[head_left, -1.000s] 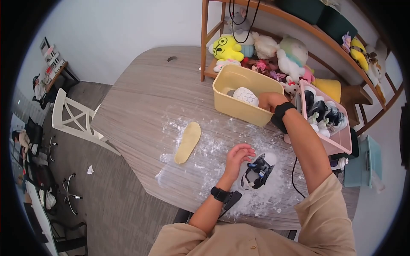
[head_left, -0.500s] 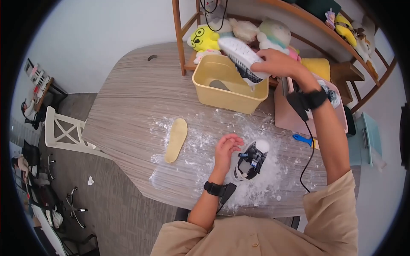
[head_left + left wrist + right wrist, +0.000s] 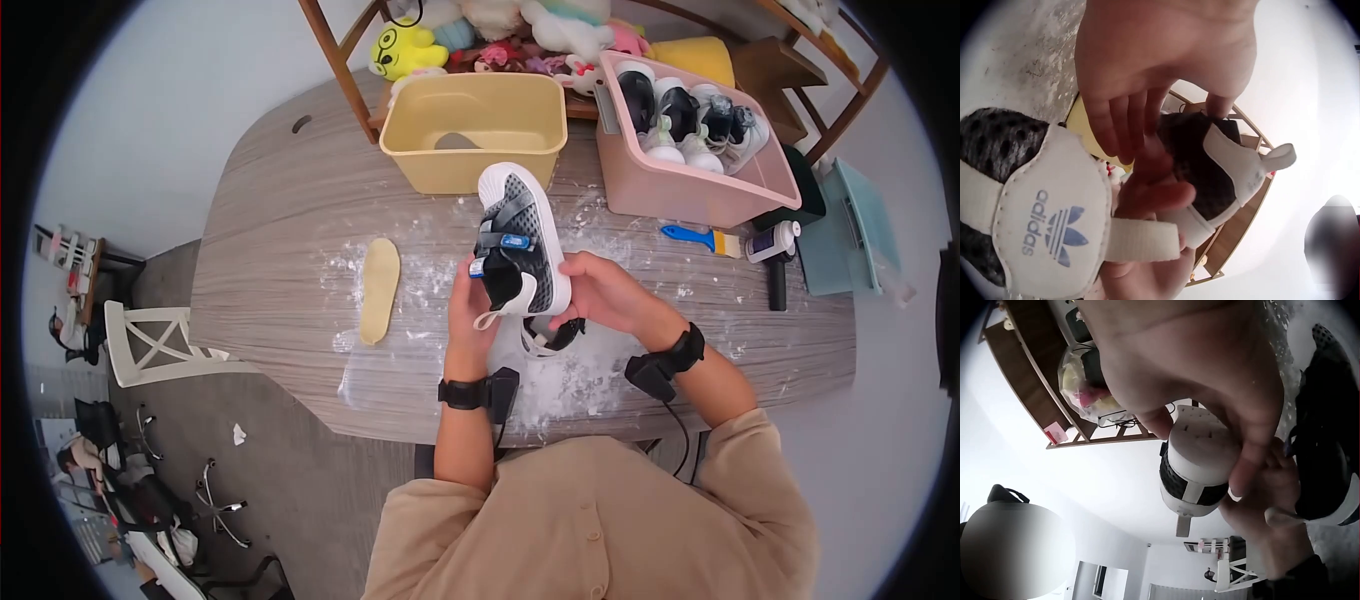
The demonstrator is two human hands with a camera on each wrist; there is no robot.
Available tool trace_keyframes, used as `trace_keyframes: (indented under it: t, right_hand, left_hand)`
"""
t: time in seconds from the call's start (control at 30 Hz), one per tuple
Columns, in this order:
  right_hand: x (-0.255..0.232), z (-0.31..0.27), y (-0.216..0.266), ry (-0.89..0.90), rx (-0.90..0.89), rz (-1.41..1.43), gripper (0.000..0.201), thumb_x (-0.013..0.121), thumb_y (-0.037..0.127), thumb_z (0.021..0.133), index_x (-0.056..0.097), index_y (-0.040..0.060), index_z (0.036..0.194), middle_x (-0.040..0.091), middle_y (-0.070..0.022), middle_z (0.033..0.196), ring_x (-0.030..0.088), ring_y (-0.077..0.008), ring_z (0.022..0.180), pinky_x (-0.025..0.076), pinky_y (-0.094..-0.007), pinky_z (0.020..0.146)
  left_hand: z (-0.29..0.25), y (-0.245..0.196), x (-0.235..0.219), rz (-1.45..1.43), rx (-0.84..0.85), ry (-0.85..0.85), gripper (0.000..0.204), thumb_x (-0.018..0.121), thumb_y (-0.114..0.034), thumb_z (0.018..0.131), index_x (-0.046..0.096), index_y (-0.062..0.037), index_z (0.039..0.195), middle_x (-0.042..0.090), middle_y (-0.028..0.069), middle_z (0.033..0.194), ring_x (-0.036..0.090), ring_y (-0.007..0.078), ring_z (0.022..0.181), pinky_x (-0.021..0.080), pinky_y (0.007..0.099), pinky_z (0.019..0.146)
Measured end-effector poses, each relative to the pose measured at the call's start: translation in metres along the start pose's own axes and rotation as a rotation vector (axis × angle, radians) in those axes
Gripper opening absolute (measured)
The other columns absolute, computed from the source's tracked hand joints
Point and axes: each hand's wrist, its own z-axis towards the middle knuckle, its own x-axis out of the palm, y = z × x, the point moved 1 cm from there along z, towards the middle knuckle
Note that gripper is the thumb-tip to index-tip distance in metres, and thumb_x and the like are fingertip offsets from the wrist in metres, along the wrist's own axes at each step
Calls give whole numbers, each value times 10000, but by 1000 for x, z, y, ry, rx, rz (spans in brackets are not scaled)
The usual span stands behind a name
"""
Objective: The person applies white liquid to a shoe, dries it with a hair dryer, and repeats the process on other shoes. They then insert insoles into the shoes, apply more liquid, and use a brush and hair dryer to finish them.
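Note:
A black and white child's sneaker [image 3: 520,245] with straps and a heel loop is held up over the table, sole side toward the right. My right hand [image 3: 605,290] grips its heel end from the right, thumb along the white sole. On the other side my left hand [image 3: 468,310] holds the shoe, its thumb and fingers spread about the upper in the left wrist view. Beneath them a matching sneaker [image 3: 550,338] rests on the powdery tabletop, partly hidden by the held one. Its white heel patch [image 3: 1054,231] looms large in the left wrist view.
A pale yellow insole [image 3: 379,290] lies left of the hands. Behind stand a yellow bin [image 3: 470,172] with a grey oval piece inside and a pink bin [image 3: 665,195] with several shoes. A blue-handled brush [image 3: 700,237] and a bottle [image 3: 772,242] are at the right.
My right hand has brought the sneaker from above the yellow bin down to the middle, in front of me. The left hand, earlier free beside the shoe on the table, now holds it too.

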Motion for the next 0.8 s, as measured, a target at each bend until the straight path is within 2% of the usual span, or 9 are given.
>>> trace_keyframes:
  t: [0.1,0.17,0.2,0.3,0.43,0.57,0.7,0.73,0.8]
  right_hand:
    - [10,-5,2,-41,13,-117,335,478,235,909,540,-17,1122,649,-139,1009,655,-223,815,556,-332,650]
    - [2,-2,4,-79,-24,-546,316,509,193,911,562,-21,1138,658,-124,1009,652,-178,796,545,-299,616]
    - [-2,-2,5,-100,-50,-765,308,524,171,912,573,-23,1146,662,-116,1010,650,-156,786,539,-282,598]
    - [-3,-16,7,-165,-211,-653,260,546,146,887,610,-39,1058,667,-110,936,632,-113,695,507,-228,547]
    - [-12,-40,18,-332,-275,-833,286,571,148,874,611,-32,1093,659,-78,862,607,-114,662,480,-240,577]
    - [-24,-54,17,-368,-262,-916,275,595,153,860,622,-21,1071,659,-94,844,581,-118,650,475,-257,604]
    - [-24,-60,21,-378,-342,-988,276,605,161,855,627,0,1078,664,-91,843,561,-114,652,470,-272,614]
    - [-21,-61,24,-384,-367,-981,280,608,166,855,627,4,1081,666,-88,844,558,-114,651,469,-274,616]
    - [-21,-64,25,-401,-388,-970,286,614,177,853,628,10,1084,668,-82,845,551,-111,647,466,-272,620]
  left_hand:
    - [-13,-7,8,56,12,-90,465,432,-377,966,473,-37,1281,576,83,1223,552,212,1121,415,382,978]
    - [-14,-12,13,174,38,-140,447,455,-344,963,463,-34,1285,581,80,1205,562,205,1097,427,368,961]
    - [-18,-17,17,191,16,-174,418,504,-269,946,458,-24,1283,584,84,1176,567,194,1075,440,337,935]
    - [-27,-25,19,301,44,-340,441,570,-157,907,429,-23,1303,579,79,1152,549,160,1074,455,303,897]
    - [-37,-33,0,630,120,-455,452,575,-172,908,431,6,1298,582,89,1147,571,158,1027,450,304,892]
    - [-46,-39,8,896,-47,-514,418,590,-172,911,484,18,1268,616,74,1050,568,122,929,453,273,826]
    - [-50,-25,-14,1024,-14,-372,440,599,-196,916,490,50,1265,614,92,1092,559,122,967,440,243,858]
    - [-52,-25,0,1057,-1,-411,432,581,-224,928,511,52,1253,621,98,1077,557,119,948,440,247,854]
    - [-55,-24,-9,1075,-7,-424,430,568,-242,935,524,59,1238,627,103,1065,559,127,951,441,255,853]
